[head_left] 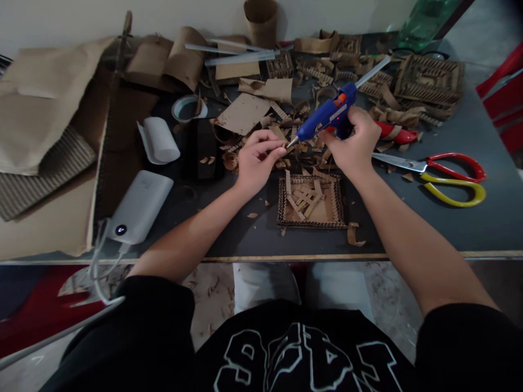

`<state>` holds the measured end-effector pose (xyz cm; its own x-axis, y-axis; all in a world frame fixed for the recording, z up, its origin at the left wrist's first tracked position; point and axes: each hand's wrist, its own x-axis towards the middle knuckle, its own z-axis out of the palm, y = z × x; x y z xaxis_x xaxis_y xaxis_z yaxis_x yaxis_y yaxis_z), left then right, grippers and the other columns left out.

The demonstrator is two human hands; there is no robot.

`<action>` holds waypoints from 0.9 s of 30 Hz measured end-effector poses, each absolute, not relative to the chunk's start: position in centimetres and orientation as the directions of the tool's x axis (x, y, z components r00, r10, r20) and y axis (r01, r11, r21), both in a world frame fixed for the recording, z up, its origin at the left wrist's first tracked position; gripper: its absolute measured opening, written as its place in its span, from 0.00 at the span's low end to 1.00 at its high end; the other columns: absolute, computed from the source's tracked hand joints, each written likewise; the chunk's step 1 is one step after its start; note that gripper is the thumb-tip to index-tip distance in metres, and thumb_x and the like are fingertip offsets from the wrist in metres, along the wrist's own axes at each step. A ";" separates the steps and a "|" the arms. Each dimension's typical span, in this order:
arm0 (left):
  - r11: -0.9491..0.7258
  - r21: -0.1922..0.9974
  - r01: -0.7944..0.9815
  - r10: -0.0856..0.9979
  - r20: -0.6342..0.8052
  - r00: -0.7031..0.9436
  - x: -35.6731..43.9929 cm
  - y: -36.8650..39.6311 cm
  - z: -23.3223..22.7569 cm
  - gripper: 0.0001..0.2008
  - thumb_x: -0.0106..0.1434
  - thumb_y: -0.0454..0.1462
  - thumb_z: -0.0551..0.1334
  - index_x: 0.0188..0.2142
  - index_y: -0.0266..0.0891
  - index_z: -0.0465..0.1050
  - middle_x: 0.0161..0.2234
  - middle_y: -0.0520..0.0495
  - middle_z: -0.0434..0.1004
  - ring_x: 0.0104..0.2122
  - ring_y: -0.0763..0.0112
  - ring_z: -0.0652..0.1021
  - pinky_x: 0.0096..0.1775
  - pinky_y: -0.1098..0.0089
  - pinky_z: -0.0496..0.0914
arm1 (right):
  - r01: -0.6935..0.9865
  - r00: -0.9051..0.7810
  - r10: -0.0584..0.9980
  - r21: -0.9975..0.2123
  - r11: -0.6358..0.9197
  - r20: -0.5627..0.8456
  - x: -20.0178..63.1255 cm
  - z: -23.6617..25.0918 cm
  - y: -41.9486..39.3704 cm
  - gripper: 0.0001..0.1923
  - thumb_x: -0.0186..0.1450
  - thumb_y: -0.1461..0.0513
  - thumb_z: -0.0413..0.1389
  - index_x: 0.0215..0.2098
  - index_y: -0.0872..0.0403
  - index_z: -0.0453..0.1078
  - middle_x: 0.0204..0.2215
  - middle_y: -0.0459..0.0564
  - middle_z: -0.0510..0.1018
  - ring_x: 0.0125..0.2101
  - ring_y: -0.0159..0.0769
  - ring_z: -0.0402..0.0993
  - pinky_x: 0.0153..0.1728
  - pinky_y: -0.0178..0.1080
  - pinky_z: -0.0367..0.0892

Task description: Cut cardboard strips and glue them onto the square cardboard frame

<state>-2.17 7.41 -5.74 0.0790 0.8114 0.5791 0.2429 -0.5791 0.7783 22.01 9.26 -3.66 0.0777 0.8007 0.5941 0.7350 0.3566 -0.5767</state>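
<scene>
My right hand [354, 142] is wrapped round the handle of a blue hot glue gun [327, 117], with a clear glue stick [373, 72] jutting from its back end. The nozzle points down and left to the fingertips of my left hand [258, 159]. Those fingers are pinched together around a small piece, mostly hidden, that looks like a cardboard scrap. Just below the two hands lies a square cardboard tray [281, 209] with corrugated walls. Thin cardboard strips [304, 198] cross one another inside it.
Scissors [433, 169] with red and yellow handles lie at right. To the left are a white power bank [141, 207] with a cable, a paper roll [159, 140], a tape roll [188, 109] and cardboard sheets [44, 218]. Cardboard scraps and glue sticks [241, 57] cover the back.
</scene>
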 end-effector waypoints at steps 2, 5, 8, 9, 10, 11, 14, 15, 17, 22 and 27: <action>-0.595 0.766 0.245 0.799 0.597 0.076 -2.2 7.4 -5.7 0.20 0.62 0.56 0.68 0.39 0.45 0.85 0.40 0.47 0.80 0.41 0.71 0.81 0.37 0.71 0.77 | 0.732 0.077 0.802 -0.580 0.358 0.592 22.0 -3.6 9.2 0.17 0.58 0.48 0.67 0.36 0.47 0.69 0.40 0.54 0.79 0.45 0.54 0.77 0.47 0.55 0.74; -0.602 0.754 0.263 0.792 0.606 0.075 -2.2 7.4 -5.6 0.20 0.62 0.57 0.67 0.38 0.45 0.85 0.39 0.47 0.81 0.41 0.71 0.81 0.38 0.71 0.76 | 0.733 0.078 0.805 -0.581 0.354 0.588 22.0 -3.4 9.1 0.17 0.59 0.47 0.67 0.38 0.46 0.69 0.40 0.54 0.79 0.46 0.55 0.76 0.47 0.55 0.74; -0.575 0.775 0.261 0.814 0.575 0.087 -2.2 7.4 -5.7 0.21 0.62 0.57 0.67 0.38 0.45 0.85 0.40 0.46 0.80 0.41 0.69 0.80 0.37 0.70 0.76 | 0.734 0.089 0.810 -0.588 0.340 0.580 22.0 -3.4 9.0 0.17 0.59 0.47 0.67 0.37 0.46 0.69 0.39 0.53 0.79 0.46 0.55 0.76 0.48 0.55 0.74; -0.570 0.783 0.250 0.819 0.567 0.091 -2.2 7.4 -5.7 0.21 0.62 0.57 0.67 0.39 0.44 0.85 0.40 0.46 0.80 0.41 0.68 0.80 0.38 0.69 0.77 | 0.732 0.092 0.811 -0.592 0.338 0.578 22.0 -3.4 9.0 0.17 0.59 0.47 0.67 0.37 0.46 0.69 0.39 0.53 0.79 0.46 0.55 0.76 0.48 0.55 0.73; -0.568 0.788 0.237 0.821 0.563 0.095 -2.2 7.4 -5.7 0.21 0.62 0.57 0.67 0.39 0.44 0.85 0.41 0.46 0.80 0.42 0.68 0.81 0.39 0.68 0.77 | 0.729 0.095 0.811 -0.595 0.337 0.577 22.0 -3.4 9.1 0.17 0.59 0.47 0.67 0.37 0.46 0.69 0.39 0.53 0.79 0.46 0.55 0.76 0.48 0.55 0.73; -0.568 0.792 0.227 0.822 0.561 0.097 -2.2 7.4 -5.8 0.21 0.62 0.56 0.68 0.39 0.43 0.85 0.41 0.45 0.80 0.42 0.67 0.81 0.39 0.67 0.77 | 0.727 0.096 0.811 -0.597 0.338 0.577 22.0 -3.4 9.1 0.17 0.59 0.47 0.66 0.37 0.46 0.69 0.39 0.54 0.78 0.47 0.55 0.76 0.48 0.56 0.73; -0.575 0.784 0.234 0.817 0.568 0.103 -2.2 7.5 -5.8 0.21 0.63 0.56 0.67 0.39 0.42 0.85 0.41 0.45 0.80 0.42 0.67 0.80 0.37 0.69 0.76 | 0.726 0.098 0.808 -0.597 0.342 0.582 22.0 -3.4 9.1 0.18 0.59 0.47 0.66 0.37 0.46 0.69 0.39 0.53 0.79 0.47 0.55 0.76 0.48 0.56 0.73; -0.580 0.776 0.247 0.812 0.573 0.107 -2.2 7.5 -5.8 0.21 0.63 0.56 0.67 0.39 0.43 0.85 0.41 0.45 0.80 0.42 0.68 0.80 0.37 0.69 0.76 | 0.726 0.100 0.806 -0.597 0.342 0.584 21.9 -3.4 9.1 0.18 0.59 0.47 0.67 0.37 0.46 0.69 0.39 0.53 0.79 0.46 0.55 0.76 0.48 0.56 0.73; -0.592 0.759 0.271 0.803 0.586 0.112 -2.2 7.5 -5.8 0.21 0.63 0.57 0.67 0.39 0.43 0.85 0.40 0.46 0.80 0.42 0.68 0.80 0.38 0.70 0.76 | 0.724 0.109 0.804 -0.601 0.339 0.584 21.8 -3.2 9.0 0.17 0.59 0.47 0.67 0.36 0.46 0.69 0.39 0.53 0.79 0.46 0.55 0.76 0.48 0.56 0.73; -0.574 0.786 0.228 0.818 0.564 0.116 -2.2 7.6 -6.1 0.19 0.63 0.55 0.68 0.39 0.44 0.85 0.40 0.46 0.79 0.42 0.69 0.80 0.33 0.73 0.74 | 0.720 0.121 0.804 -0.609 0.333 0.582 21.7 -3.0 8.9 0.17 0.59 0.47 0.66 0.36 0.46 0.69 0.39 0.54 0.80 0.46 0.55 0.77 0.48 0.57 0.74; -0.561 0.803 0.200 0.828 0.550 0.112 -2.2 7.7 -6.3 0.18 0.62 0.56 0.68 0.39 0.47 0.85 0.41 0.48 0.78 0.43 0.70 0.80 0.39 0.70 0.78 | 0.756 0.087 0.776 -0.549 0.357 0.625 21.9 -3.4 9.1 0.17 0.60 0.47 0.67 0.38 0.46 0.71 0.39 0.53 0.80 0.45 0.54 0.78 0.46 0.56 0.76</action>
